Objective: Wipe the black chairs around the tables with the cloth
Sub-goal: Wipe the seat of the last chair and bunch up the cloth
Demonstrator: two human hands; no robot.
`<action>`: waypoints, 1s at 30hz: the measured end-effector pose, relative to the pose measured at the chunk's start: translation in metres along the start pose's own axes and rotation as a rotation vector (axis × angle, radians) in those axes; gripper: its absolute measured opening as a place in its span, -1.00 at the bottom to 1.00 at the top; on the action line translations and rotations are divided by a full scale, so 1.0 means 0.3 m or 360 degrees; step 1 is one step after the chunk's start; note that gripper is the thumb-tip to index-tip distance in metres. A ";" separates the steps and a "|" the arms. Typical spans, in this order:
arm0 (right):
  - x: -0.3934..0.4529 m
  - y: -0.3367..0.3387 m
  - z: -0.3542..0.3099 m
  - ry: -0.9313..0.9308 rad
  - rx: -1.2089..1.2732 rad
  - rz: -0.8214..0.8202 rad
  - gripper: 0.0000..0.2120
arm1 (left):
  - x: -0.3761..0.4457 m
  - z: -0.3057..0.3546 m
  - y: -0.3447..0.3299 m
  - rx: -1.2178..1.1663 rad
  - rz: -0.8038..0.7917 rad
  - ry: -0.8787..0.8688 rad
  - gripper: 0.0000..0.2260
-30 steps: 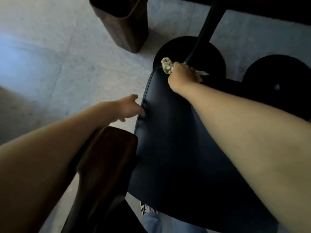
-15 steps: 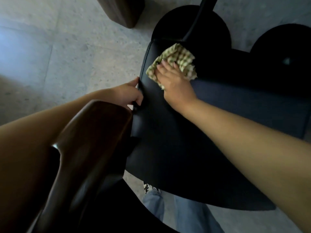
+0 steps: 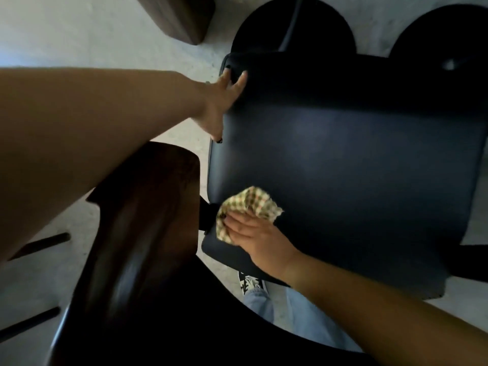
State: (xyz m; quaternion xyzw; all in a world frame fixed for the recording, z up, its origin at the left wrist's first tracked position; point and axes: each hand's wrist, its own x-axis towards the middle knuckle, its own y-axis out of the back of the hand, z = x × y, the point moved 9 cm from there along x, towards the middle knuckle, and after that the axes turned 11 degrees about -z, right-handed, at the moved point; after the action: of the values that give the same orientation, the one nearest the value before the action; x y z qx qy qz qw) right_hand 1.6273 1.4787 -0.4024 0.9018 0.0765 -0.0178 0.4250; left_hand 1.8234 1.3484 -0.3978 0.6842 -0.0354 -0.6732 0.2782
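Bare forearms, no sleeves; light blue jeans (image 3: 303, 318); black sneaker (image 3: 250, 282) (white laces).

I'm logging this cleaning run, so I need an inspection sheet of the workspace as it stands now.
Surface: black chair seat, dark and smooth.
Job's things: checked cloth at the seat's near left corner.
Clutter: nothing seen.
Hands: left hand rests spread on the seat's left edge; right hand presses the cloth down.
Cables: nothing seen.
Surroundings: wooden chair back, brown bin, round black bases, pale floor.
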 end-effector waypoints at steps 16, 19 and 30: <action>-0.021 0.848 0.642 -0.1152 0.0632 0.1282 -0.47 | 0.058 0.041 -0.038 0.0442 0.0091 0.0227 0.38; 0.141 0.888 0.792 -0.1342 0.0310 0.0902 -0.48 | 0.066 0.031 -0.048 0.0451 0.0103 0.0223 0.37; 0.252 0.623 0.686 -0.0915 -0.0078 0.0385 -0.57 | 0.054 0.033 -0.048 0.0436 0.0156 0.0168 0.36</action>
State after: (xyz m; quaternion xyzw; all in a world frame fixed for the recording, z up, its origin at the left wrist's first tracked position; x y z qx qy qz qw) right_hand 1.7373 1.2125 -0.3985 0.8519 -0.1542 -0.2196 0.4498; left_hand 1.8107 1.3503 -0.4180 0.7475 -0.1455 -0.6109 0.2164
